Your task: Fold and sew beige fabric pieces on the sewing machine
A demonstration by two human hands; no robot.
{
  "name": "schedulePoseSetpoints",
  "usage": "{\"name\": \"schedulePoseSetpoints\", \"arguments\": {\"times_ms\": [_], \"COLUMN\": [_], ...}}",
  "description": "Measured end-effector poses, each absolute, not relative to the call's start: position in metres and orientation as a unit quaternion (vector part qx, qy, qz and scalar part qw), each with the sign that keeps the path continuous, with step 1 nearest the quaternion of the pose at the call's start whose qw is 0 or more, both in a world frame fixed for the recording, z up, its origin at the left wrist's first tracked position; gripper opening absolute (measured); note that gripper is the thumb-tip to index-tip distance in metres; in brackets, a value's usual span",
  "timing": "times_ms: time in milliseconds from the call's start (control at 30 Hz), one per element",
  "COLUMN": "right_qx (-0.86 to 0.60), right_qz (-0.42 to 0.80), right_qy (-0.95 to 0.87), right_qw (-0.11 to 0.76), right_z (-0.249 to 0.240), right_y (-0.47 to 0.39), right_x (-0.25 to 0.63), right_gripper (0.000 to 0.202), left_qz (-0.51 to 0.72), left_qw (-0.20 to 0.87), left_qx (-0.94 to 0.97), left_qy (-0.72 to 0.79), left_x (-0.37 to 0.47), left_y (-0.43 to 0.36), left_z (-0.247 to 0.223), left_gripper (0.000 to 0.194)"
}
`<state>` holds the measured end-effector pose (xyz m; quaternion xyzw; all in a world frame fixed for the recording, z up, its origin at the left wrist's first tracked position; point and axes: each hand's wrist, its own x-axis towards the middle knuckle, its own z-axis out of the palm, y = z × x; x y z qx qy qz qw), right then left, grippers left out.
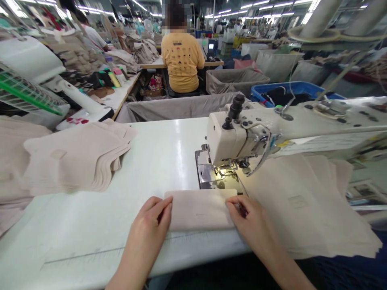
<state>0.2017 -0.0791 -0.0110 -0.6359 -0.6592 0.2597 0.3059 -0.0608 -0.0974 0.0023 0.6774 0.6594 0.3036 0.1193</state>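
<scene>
A beige rectangular fabric piece [199, 209] lies flat at the front of the sewing table, its far edge by the metal needle plate [207, 173]. My left hand [154, 215] pinches its left edge between thumb and fingers. At the right edge, my right hand [249, 213] pinches the same piece near the far corner. Just beyond stands the white sewing machine [229, 137], its lamp lighting the presser foot area. The fabric is apart from the needle, on the near side of it.
Stacked beige fabric panels [75, 157] cover the table's left side. More beige panels [302, 201] lie to the right, under the machine arm. A grey cloth bin [181, 106] stands behind the table, with a blue basket [260, 90] beside it. A person in a yellow shirt [183, 60] sits beyond.
</scene>
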Motion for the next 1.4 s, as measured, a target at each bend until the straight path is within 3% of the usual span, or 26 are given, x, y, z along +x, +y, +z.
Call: {"name": "schedulePoseSetpoints", "arguments": {"times_ms": [1100, 1400], "right_qx": [-0.646, -0.555], "right_qz": [0.226, 0.101], "right_qy": [-0.674, -0.799], "right_qw": [0.278, 0.206], "right_z": [-0.015, 0.001], "right_y": [-0.077, -0.082], "right_x": [0.200, 0.217], "right_gripper": [0.024, 0.014], "left_qz": [0.278, 0.151], "left_qw": [0.094, -0.087], "left_qx": [0.696, 0.783], "left_qy": [0.656, 0.597], "left_x": [-0.063, -0.062], "left_y": [-0.097, -0.087], "left_z": [0.001, 0.004], "left_gripper": [0.037, 0.026]}}
